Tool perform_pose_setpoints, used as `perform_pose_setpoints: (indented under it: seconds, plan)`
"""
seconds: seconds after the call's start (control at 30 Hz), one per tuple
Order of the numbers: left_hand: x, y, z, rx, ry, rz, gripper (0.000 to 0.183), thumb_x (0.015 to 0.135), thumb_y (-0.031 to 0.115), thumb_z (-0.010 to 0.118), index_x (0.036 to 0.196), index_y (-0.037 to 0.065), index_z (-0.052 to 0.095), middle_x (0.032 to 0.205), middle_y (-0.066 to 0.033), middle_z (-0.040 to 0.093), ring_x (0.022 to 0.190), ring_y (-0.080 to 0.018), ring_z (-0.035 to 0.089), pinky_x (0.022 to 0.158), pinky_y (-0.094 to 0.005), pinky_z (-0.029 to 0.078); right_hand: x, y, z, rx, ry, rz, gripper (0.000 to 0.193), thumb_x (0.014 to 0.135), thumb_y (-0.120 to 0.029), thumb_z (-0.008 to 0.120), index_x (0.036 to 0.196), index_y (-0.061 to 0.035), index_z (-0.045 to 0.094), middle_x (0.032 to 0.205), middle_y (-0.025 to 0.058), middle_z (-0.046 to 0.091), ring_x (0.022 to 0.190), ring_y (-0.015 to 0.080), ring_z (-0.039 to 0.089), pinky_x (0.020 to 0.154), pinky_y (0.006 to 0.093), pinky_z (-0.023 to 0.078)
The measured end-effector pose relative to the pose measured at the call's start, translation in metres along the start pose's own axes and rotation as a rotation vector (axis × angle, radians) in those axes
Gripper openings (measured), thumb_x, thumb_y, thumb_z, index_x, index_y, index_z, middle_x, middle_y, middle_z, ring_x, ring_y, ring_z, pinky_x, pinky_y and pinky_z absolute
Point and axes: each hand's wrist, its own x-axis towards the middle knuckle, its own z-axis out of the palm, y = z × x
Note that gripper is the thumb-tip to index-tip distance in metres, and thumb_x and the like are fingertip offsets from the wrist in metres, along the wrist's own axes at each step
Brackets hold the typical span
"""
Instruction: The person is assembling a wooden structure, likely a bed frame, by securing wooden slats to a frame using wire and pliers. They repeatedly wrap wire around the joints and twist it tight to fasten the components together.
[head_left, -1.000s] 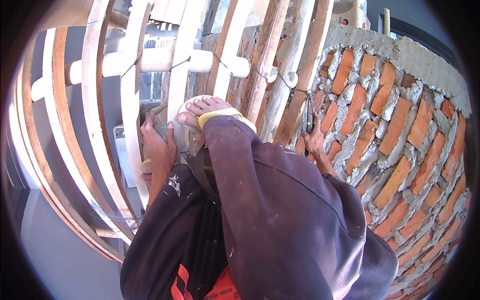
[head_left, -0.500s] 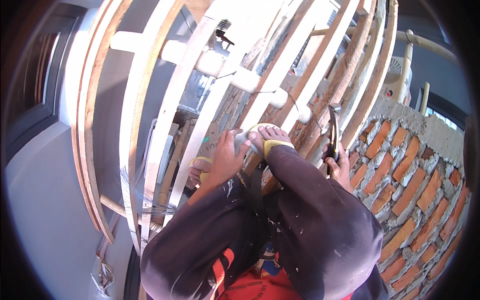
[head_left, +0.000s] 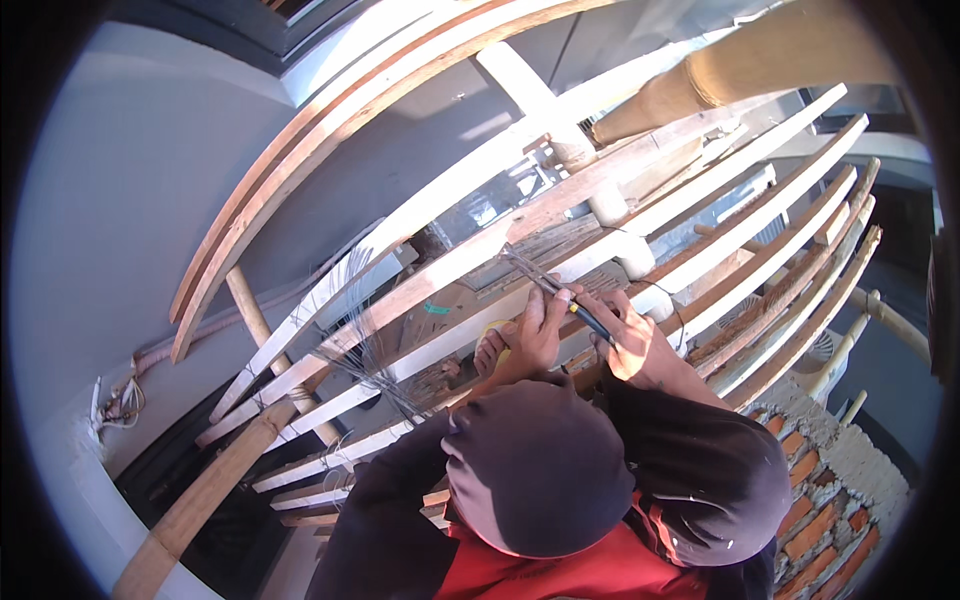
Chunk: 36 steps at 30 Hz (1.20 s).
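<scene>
My right hand [head_left: 630, 338] is wrapped round the dark grip of a hammer [head_left: 548, 280], whose metal shaft and head point up and to the left. Beside it, my left hand [head_left: 538, 328] has its fingers drawn together against the hammer's shaft, just ahead of the grip. Both hands are above pale wooden strips [head_left: 440, 342] that run slantwise. Whether a nail or wire lies under the left fingers is hidden. A foot [head_left: 490, 350] in a yellow-strapped sandal shows left of my left hand.
A white round pole [head_left: 520, 78] crosses beneath the strips. Thin wires [head_left: 375, 375] hang in a bundle at left. A thick bamboo pole [head_left: 745, 70] spans the upper right; another pole [head_left: 205, 495] lies lower left. A rough brick wall [head_left: 815, 500] stands at lower right.
The view has turned, so the strips lie more level. My right hand has brought the hammer from the right to the middle, and my left hand has left the foot and met it.
</scene>
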Motion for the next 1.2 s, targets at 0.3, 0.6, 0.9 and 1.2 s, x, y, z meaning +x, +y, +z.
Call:
perform_pose_setpoints:
  seconds: [0.3,0.6,0.9,1.2]
  plan:
    - [-0.014,0.052,-0.093,0.655,0.446,0.188,0.024,0.093,0.017,0.044,0.106,-0.003,0.048,0.077,-0.0144,0.061,0.068,-0.0289,0.064,0.062,-0.0381,0.049,-0.022,-0.009,-0.025,0.115,-0.195,-0.048,0.048,0.075,-0.022,0.061,0.12,-0.008,0.051,0.115,0.02,0.053,0.103,0.0423,0.054,0.083,0.0443,0.048]
    - [-0.017,0.069,-0.144,1.444,0.606,-0.023,0.049,0.085,0.036,0.056,0.101,-0.007,0.039,0.09,-0.0277,0.058,0.081,-0.0412,0.062,0.07,-0.0494,0.048,0.013,0.017,-0.023,-0.098,-0.206,-0.361,0.046,0.077,-0.025,0.058,0.119,-0.0052,0.052,0.109,0.0211,0.054,0.096,0.0422,0.055,0.083,0.0482,0.045]
    - [0.021,0.046,-0.142,1.31,0.881,-0.112,0.053,0.085,0.043,0.055,0.103,-0.004,0.038,0.094,-0.0223,0.058,0.085,-0.0352,0.061,0.07,-0.0468,0.05,0.058,-0.015,0.001,-0.128,-0.346,-0.212,0.045,0.072,-0.019,0.065,0.115,-0.0101,0.056,0.097,0.0133,0.056,0.097,0.0368,0.053,0.085,0.047,0.04]
    - [0.0,0.033,-0.128,1.293,1.03,0.124,0.056,0.083,0.037,0.061,0.111,-0.006,0.04,0.106,-0.0226,0.047,0.096,-0.0356,0.051,0.076,-0.0437,0.048,0.09,-0.037,-0.007,0.136,-0.436,-0.21,0.038,0.076,-0.008,0.063,0.112,-0.0047,0.056,0.092,0.0166,0.059,0.082,0.0328,0.06,0.073,0.0408,0.046]
